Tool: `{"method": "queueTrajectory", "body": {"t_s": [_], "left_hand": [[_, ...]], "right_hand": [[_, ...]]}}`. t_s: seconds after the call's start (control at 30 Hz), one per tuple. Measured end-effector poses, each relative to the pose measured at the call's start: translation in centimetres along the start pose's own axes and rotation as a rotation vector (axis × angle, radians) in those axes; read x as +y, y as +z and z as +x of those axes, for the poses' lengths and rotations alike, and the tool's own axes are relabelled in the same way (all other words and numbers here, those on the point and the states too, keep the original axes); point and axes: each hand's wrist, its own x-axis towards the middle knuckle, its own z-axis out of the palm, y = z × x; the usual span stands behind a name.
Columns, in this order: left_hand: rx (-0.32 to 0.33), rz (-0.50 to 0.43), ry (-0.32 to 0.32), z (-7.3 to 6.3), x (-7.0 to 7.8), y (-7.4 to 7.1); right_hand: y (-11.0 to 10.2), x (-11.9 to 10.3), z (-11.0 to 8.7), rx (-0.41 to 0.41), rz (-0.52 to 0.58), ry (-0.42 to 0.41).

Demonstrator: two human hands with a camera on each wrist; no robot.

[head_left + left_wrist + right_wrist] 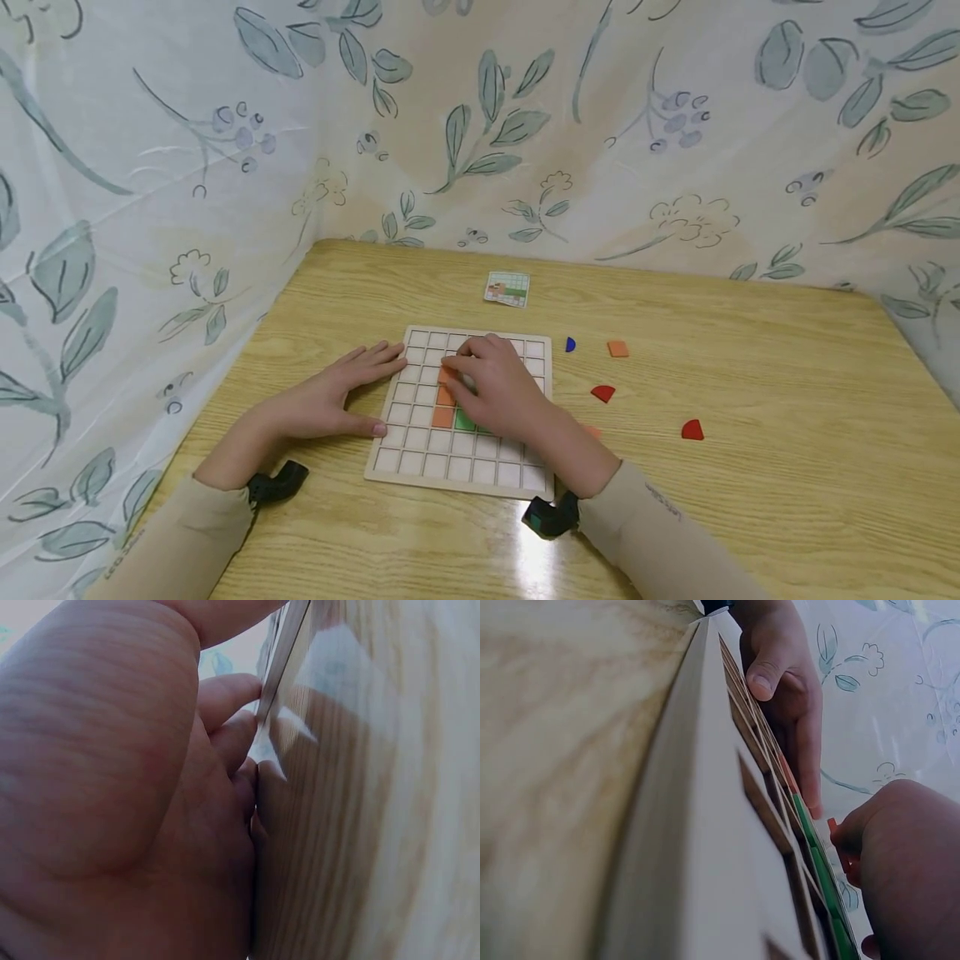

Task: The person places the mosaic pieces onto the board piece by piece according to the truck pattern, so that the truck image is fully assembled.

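A wooden grid board (384, 481) lies on the table, slightly turned. My left hand (330, 402) is spread flat at its left side, fingertips and thumb touching the edge. Over the middle of the board, my right hand (504, 390) pinches a small orange square tile (832, 824) between thumb and fingers. Just below that tile, two orange tiles (442, 417) sit in cells of one column. A green tile (465, 420) lies to their right, and the right wrist view shows a row of green ones (821, 874). My right hand covers part of the grid.
A small picture card (507, 289) lies beyond the board. To the right are a blue half-circle (571, 344), an orange square (617, 348) and two red quarter-circles (603, 392). Another orange piece (592, 432) shows partly behind my right forearm. Patterned cloth (495, 125) hangs behind the table.
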Motion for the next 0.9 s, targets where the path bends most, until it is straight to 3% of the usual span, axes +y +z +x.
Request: {"method": "queueTrajectory", "body": {"t_s": [0.4, 0.9], "left_hand": [[-0.005, -0.008, -0.012, -0.01, 0.09, -0.02], [0.002, -0.012, -0.002, -0.04, 0.21, -0.10]], "right_hand": [[-0.03, -0.06, 0.17, -0.054, -0.019, 0.053], [0.23, 0.13, 0.12, -0.039, -0.028, 0.067]]}}
